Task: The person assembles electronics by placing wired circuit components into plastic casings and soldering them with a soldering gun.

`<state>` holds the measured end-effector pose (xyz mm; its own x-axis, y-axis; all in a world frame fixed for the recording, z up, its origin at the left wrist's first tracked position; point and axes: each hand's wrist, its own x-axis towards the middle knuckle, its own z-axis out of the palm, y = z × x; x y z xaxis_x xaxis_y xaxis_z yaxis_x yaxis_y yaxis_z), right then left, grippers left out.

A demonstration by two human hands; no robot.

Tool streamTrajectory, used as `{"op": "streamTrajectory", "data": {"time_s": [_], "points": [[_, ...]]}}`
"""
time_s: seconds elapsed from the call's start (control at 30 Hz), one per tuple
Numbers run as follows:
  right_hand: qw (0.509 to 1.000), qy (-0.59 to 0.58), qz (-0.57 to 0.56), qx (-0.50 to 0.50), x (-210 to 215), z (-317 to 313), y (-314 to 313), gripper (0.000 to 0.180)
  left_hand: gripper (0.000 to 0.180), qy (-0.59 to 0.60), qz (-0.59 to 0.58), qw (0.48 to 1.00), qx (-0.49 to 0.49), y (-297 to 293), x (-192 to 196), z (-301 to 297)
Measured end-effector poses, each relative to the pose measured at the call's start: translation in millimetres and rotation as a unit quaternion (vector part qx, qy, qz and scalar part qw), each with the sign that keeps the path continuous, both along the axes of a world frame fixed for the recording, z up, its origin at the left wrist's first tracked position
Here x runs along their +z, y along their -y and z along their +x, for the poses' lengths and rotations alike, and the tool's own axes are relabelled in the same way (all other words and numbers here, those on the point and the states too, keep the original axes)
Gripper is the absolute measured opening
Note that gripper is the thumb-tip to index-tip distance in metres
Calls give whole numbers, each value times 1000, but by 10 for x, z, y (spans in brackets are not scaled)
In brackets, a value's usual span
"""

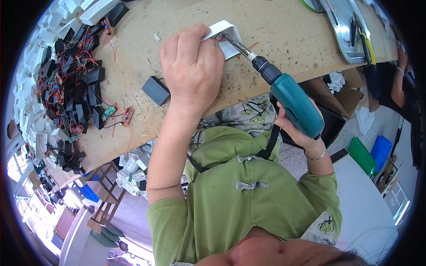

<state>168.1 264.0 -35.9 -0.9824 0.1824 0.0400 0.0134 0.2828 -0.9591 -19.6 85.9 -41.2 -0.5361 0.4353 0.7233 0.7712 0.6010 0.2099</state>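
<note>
Left hand (191, 66) grip clamped over white plastic housing (227, 37), pinned flat on tabletop (275, 26). Right hand (296, 129) grip closed around teal electric screwdriver (296, 104), bit tip inside housing. Black box (155, 90) just beside my left wrist.

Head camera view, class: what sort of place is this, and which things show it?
Probably a small electronics assembly workshop. A teal power screwdriver in the right hand works on a white casing held by the left hand; wired black parts are heaped on the workbench.

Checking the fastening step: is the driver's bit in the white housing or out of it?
In. The driver bit's tip sits inside the white housing, which the left hand presses down.
</note>
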Motion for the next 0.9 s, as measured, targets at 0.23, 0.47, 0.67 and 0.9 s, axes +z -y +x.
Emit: {"op": "streamTrajectory", "data": {"time_s": [0.23,0.47,0.67,0.9], "points": [[1000,-25,14,10,40,-53,26,58,9,5,2,1000,-1,-5,3,0],[998,-19,59,27,154,-125,50,52,9,5,3,1000,1,-7,3,4],[998,-34,54,10,144,-122,86,50,9,4,7,1000,-1,-11,0,-1],[969,-80,219,82,82,-124,-8,67,8,3,10,1000,-9,-1,0,-5]]}}
